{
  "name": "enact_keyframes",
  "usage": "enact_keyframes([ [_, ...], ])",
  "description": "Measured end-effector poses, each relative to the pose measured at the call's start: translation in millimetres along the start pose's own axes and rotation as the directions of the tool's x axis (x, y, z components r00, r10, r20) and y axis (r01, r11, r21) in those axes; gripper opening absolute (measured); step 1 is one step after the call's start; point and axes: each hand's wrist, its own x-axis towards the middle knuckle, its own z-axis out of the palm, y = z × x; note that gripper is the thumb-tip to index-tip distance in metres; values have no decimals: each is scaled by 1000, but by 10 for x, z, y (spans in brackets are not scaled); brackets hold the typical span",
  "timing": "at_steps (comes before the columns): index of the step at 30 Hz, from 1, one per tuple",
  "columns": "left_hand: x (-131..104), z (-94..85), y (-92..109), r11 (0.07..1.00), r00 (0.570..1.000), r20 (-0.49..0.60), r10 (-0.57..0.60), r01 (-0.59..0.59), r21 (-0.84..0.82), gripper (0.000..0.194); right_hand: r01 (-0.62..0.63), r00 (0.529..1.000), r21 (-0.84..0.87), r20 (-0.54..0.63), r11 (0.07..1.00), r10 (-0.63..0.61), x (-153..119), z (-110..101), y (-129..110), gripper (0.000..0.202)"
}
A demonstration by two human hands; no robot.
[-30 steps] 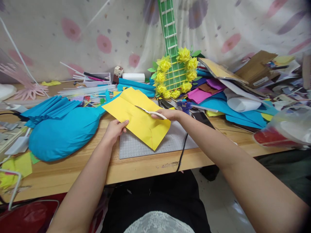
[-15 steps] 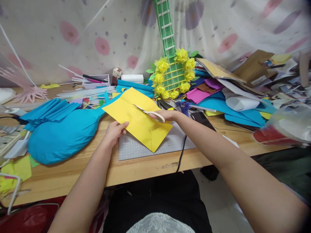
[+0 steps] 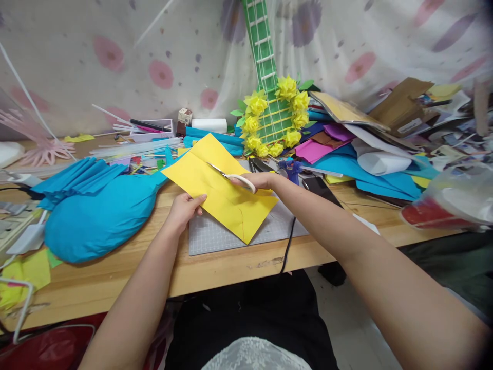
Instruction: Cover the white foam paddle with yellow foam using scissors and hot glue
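Observation:
A yellow sheet of paper [image 3: 231,208] lies slanted above a grey gridded cutting mat [image 3: 211,237]. My left hand [image 3: 187,209] pinches the sheet's lower left edge, thumb on top. My right hand [image 3: 256,181] is closed round the white handles of a pair of scissors [image 3: 241,181], whose blades point up and left over the paper. A curved line shows near the sheet's lower corner. Whether the blades are cutting into the paper is hard to tell.
Left of the paper lies a blue paper-covered form [image 3: 103,218]. Behind stands a green guitar shape [image 3: 271,121] with yellow flowers. A dark phone [image 3: 321,191], a glue gun [image 3: 291,169] and a plastic cup [image 3: 442,208] are at the right. A black cable [image 3: 288,246] crosses the table edge.
My right hand and the scissors have shifted slightly left. The yellow sheet has turned a little, its lower right corner moving right. My left hand still holds its edge.

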Motion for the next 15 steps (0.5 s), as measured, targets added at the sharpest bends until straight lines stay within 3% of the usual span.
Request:
enact_keyframes([
  [15,20,-3,-22,999,1000,9,1,0,-44,37,-77,995,263,-41,962,91,-71,103,-47,54],
])
